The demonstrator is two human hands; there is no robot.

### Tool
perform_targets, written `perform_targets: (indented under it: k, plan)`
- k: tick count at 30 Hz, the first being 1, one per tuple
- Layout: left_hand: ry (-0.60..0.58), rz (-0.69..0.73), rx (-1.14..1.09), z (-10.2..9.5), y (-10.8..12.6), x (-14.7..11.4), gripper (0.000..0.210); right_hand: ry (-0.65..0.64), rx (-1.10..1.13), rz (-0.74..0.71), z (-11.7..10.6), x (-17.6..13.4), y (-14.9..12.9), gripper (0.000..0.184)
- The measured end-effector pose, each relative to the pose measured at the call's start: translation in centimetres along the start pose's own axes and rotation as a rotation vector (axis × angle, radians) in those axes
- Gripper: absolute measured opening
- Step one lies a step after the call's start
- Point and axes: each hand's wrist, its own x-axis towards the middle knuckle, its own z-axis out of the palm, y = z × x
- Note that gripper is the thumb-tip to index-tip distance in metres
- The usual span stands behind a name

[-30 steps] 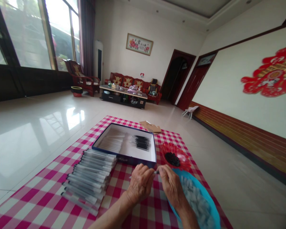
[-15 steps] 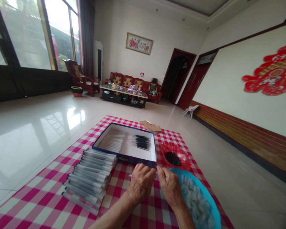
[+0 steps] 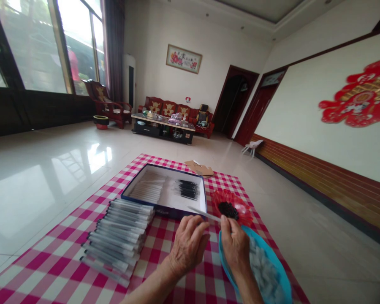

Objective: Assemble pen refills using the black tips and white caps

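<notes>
My right hand (image 3: 236, 245) is closed on a slim whitish pen barrel (image 3: 205, 213), which points left toward the box's front edge. My left hand (image 3: 190, 240) is beside it with bent fingers apart, just below the barrel; I see nothing in its grasp. Under my right hand stands a blue basin (image 3: 286, 278) of small pale translucent pieces, probably pen caps (image 3: 264, 268). Ahead lies a shallow box (image 3: 164, 211) with clear thin tubes (image 3: 147, 188) on its left and dark pen refills (image 3: 189, 189) on its right. A pile of capped pens (image 3: 120, 236) lies to the left.
A red flower-shaped dish (image 3: 242, 207) with small black pieces (image 3: 228, 210) stands right of the box. Folded cardboard (image 3: 201, 169) lies behind it. A pink checked cloth (image 3: 66, 249) covers the table. Farther off are a coffee table (image 3: 161, 122) and a sofa (image 3: 158, 105).
My hands have come apart. The right has moved right and slightly down over the basin's edge with the pen barrel, now largely exposed; the left has loosened its fingers.
</notes>
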Motion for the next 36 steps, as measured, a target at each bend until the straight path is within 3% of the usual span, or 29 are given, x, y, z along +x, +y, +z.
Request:
perform_targets:
  k: [2, 4, 7, 9, 13, 16, 19, 24, 28, 31, 36]
  plan:
    - [-0.003, -0.103, -0.139, 0.4, -0.1, -0.4, 0.016, 0.039, 0.085, 0.121, -0.2, 0.0, -0.3, 0.046]
    - [0.025, -0.337, -0.348, 0.9, -0.5, -0.5, 0.021, -0.002, 0.178, 0.176, -0.1, -0.2, -0.9, 0.048]
    - [0.145, -0.743, -0.729, 1.1, -1.7, -0.1, 0.035, -0.115, 0.218, 0.149, 0.7, -0.9, -2.0, 0.049]
    - [0.24, -0.907, -0.948, 0.9, -2.5, 0.5, 0.041, -0.203, 0.227, 0.141, 1.6, -1.6, -2.7, 0.048]
    - [0.31, -1.055, -1.23, 0.1, -3.3, 1.3, 0.037, -0.472, 0.39, 0.247, 3.5, -3.2, -3.5, 0.047]
    - [0.229, -1.107, -1.294, -0.1, -3.0, 1.4, 0.04, -0.675, 0.512, 0.338, 3.9, -3.8, -4.0, 0.049]
    - [0.143, -1.137, -1.334, -0.2, -2.7, 1.4, 0.044, -0.761, 0.419, 0.276, 2.5, -3.5, -4.3, 0.047]
    - [0.083, -1.162, -1.388, 0.0, -2.8, 1.3, 0.042, -0.609, 0.14, 0.02, -2.4, -1.0, -2.8, 0.035]
    - [-0.083, -1.119, -1.304, 0.5, -3.0, 0.6, 0.046, -0.34, -0.2, -0.005, -4.9, 0.8, 2.8, 0.024]
    - [-0.216, -1.063, -1.233, 0.8, -2.8, 0.2, 0.046, -0.21, -0.396, 0.025, -5.0, 1.3, 7.4, 0.021]
    - [-0.296, -1.057, -1.208, 1.0, -2.1, -0.1, 0.033, -0.259, -0.4, 0.042, -3.4, 0.5, 10.2, 0.022]
